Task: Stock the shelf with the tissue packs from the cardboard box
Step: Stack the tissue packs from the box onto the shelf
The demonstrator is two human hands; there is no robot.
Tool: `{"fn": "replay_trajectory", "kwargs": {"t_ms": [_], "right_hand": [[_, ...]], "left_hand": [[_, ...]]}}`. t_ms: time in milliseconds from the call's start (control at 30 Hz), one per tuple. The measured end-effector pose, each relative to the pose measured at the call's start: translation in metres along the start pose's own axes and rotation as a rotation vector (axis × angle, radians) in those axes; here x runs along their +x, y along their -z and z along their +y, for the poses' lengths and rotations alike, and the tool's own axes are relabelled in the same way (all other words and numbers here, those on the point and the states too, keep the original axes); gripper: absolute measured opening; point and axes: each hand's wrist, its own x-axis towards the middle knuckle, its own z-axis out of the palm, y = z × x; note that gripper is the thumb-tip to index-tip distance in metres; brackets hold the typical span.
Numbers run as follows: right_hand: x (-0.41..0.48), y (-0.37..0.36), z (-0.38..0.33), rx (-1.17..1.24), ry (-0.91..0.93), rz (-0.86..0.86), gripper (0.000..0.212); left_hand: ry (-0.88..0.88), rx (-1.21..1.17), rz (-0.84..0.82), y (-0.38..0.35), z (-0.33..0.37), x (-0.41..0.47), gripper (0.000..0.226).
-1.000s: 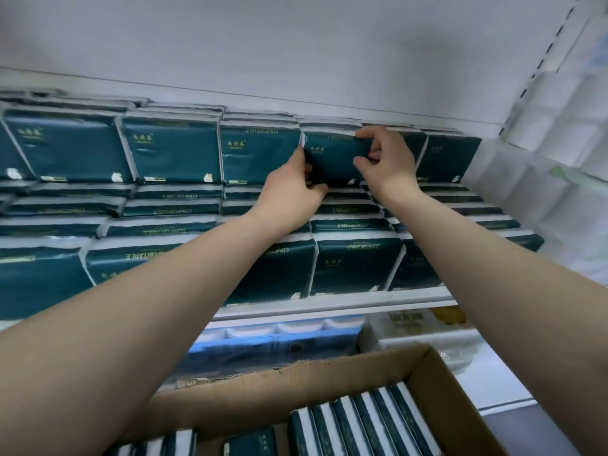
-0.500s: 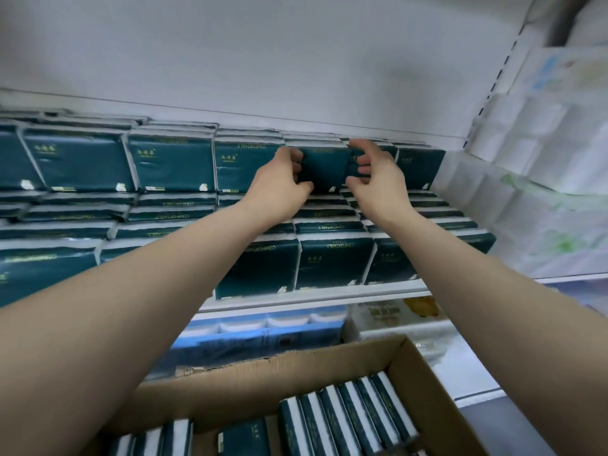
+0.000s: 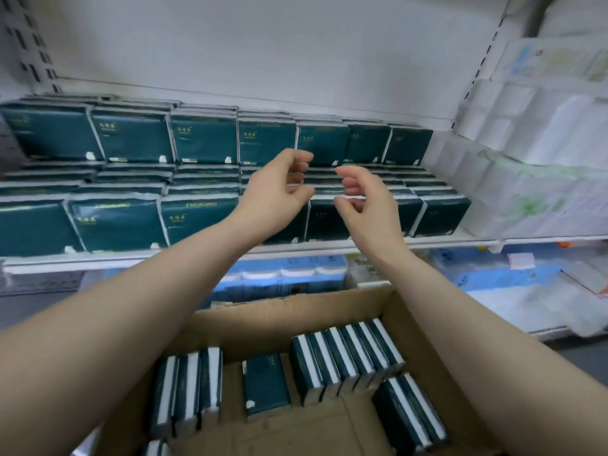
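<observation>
Dark green tissue packs fill the white shelf (image 3: 204,255) in stacked rows. The pack at the back row's middle (image 3: 320,143) stands upright among its neighbours. My left hand (image 3: 279,189) and my right hand (image 3: 365,195) hover in front of the rows, fingers loosely curled, holding nothing and touching no pack. Below them the cardboard box (image 3: 296,311) lies open with several green packs standing on edge (image 3: 345,360) and one pack lying flat (image 3: 265,383).
White wrapped paper rolls (image 3: 526,153) are stacked to the right of the green packs. Blue and white packs (image 3: 289,278) sit on the lower shelf behind the box. The shelf's white back wall (image 3: 263,47) rises above the rows.
Both hands have let go of the pack at the back row and pulled back toward me, now apart and holding nothing. The view has tilted down, showing more of the box.
</observation>
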Motion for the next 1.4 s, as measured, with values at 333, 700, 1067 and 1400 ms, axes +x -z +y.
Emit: {"fn": "replay_trajectory", "kwargs": {"t_ms": [333, 700, 1067, 1400], "right_hand": [[-0.128, -0.050, 0.015, 0.087, -0.194, -0.208, 0.037], [-0.203, -0.113, 0.062, 0.047, -0.706, -0.655, 0.037], [-0.231, -0.142, 0.077, -0.083, -0.862, -0.913, 0.063], [-0.230, -0.149, 0.087, -0.086, -0.979, -0.863, 0.044]], "left_hand": [[0.196, 0.006, -0.142, 0.005, -0.072, -0.132, 0.047], [0.549, 0.192, -0.498, -0.052, -0.150, -0.204, 0.057], [0.830, 0.312, -0.706, -0.080, -0.188, -0.231, 0.072], [0.950, 0.248, -0.737, -0.078, -0.203, -0.239, 0.075]]}}
